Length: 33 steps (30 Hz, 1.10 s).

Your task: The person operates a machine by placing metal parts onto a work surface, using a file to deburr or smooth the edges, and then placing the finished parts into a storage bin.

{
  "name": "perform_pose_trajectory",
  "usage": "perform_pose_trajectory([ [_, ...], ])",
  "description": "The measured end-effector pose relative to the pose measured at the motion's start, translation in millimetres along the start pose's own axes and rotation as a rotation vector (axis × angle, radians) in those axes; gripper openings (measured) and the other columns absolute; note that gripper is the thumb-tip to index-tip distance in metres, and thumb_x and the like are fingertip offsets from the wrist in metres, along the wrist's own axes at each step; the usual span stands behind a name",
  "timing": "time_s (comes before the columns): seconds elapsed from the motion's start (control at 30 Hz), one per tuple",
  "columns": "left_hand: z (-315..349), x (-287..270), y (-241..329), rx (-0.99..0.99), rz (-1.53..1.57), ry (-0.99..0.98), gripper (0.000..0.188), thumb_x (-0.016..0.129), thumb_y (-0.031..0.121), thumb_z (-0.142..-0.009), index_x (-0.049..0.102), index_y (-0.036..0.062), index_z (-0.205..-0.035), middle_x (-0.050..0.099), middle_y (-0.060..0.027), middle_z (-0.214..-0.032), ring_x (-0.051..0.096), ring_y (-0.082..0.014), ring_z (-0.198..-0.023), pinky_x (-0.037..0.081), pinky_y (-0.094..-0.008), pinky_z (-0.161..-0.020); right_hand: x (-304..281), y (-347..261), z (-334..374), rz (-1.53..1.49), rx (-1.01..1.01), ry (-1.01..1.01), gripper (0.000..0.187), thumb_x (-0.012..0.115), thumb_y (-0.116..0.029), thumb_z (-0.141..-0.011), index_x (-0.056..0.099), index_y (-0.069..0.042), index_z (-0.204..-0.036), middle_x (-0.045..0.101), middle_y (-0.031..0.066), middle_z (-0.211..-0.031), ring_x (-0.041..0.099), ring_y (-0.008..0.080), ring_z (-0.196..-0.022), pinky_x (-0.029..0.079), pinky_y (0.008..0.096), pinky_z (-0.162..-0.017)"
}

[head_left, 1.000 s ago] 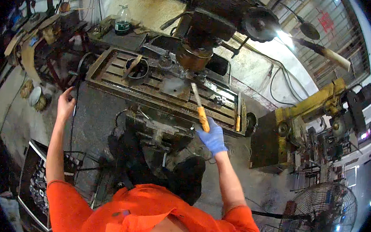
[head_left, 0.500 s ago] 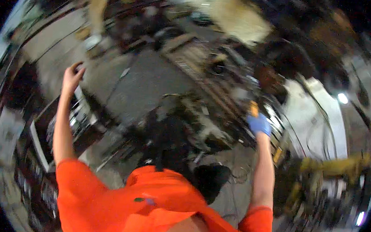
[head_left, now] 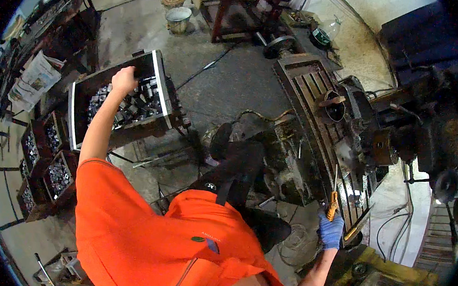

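Observation:
My bare left hand (head_left: 125, 80) is over a dark metal bin (head_left: 149, 132) with light strips on its edges. Many small dark metal pieces (head_left: 141, 101) lie heaped inside it. The fingers are curled together, and whatever they may hold is hidden. In a blue glove, my right hand (head_left: 331, 230) is closed round the orange-yellow handle of a screwdriver (head_left: 332, 206). Its thin shaft points away from me, beside the long slotted machine table (head_left: 308, 122).
Smaller boxes of metal pieces (head_left: 58, 175) stand at the left. A pale bucket (head_left: 178, 19) is on the floor ahead, near a dark workbench (head_left: 217, 16). Machine parts with a round handwheel (head_left: 446, 186) fill the right side. A hose (head_left: 263, 114) curves near my legs.
The view has turned to the left and is sharper now. My left hand has gone from raised with fingers apart to curled over the bin. My right hand still grips the screwdriver.

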<state>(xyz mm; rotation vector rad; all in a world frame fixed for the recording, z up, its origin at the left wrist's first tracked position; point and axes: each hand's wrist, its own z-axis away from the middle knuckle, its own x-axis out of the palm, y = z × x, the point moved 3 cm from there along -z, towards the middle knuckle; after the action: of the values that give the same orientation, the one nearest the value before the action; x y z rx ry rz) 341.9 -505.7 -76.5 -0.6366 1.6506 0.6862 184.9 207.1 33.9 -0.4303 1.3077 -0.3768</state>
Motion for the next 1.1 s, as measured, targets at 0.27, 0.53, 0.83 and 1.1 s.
perform_pose_trajectory([
  [0.27, -9.9, 60.8, 7.8, 0.365, -0.502, -0.2, 0.015, 0.061, 0.011, -0.068, 0.062, 0.0059, -0.082, 0.06, -0.0139, -0.087, 0.062, -0.0249, -0.078, 0.05, -0.0353, -0.063, 12.7, -17.6, 7.9, 0.098, -0.109, 0.014, 0.018, 0.066, -0.013, -0.068, 0.054, 0.001, -0.07, 0.055, 0.0069, -0.058, 0.047, 0.014, -0.052, 0.042, 0.0315, -0.054],
  [0.53, -11.6, 37.3, 7.1, 0.021, -0.208, -0.035, 0.022, 0.063, 0.018, -0.065, 0.062, 0.0072, -0.084, 0.063, -0.0122, -0.08, 0.062, -0.0262, -0.08, 0.049, -0.0374, -0.067, 21.4, -6.5, 8.7, 0.136, -0.136, 0.043, 0.022, 0.067, -0.019, -0.069, 0.056, -0.001, -0.071, 0.06, 0.012, -0.063, 0.055, 0.022, -0.053, 0.044, 0.0324, -0.053],
  [0.83, 6.6, -26.2, 36.7, -0.497, 2.068, -0.013, 0.02, 0.056, 0.022, -0.077, 0.059, 0.0065, -0.089, 0.053, 0.0006, -0.074, 0.044, -0.0101, -0.057, 0.038, -0.026, -0.053, 29.6, -39.5, 23.2, -0.019, -0.286, -0.049, 0.026, 0.069, -0.02, -0.067, 0.056, -0.001, -0.079, 0.057, 0.0105, -0.061, 0.052, 0.0181, -0.051, 0.043, 0.0317, -0.052],
  [1.1, 34.8, -80.2, 255.7, 0.109, 1.902, -0.753, 0.028, 0.054, 0.016, -0.084, 0.052, -0.0049, -0.103, 0.054, -0.0077, -0.08, 0.057, -0.02, -0.061, 0.053, -0.0419, -0.067, 38.3, -142.6, 33.0, 0.242, -0.466, -0.219, 0.042, 0.059, -0.047, -0.072, 0.06, -0.006, -0.08, 0.06, 0.0189, -0.069, 0.06, 0.0344, -0.067, 0.047, 0.0424, -0.062],
])
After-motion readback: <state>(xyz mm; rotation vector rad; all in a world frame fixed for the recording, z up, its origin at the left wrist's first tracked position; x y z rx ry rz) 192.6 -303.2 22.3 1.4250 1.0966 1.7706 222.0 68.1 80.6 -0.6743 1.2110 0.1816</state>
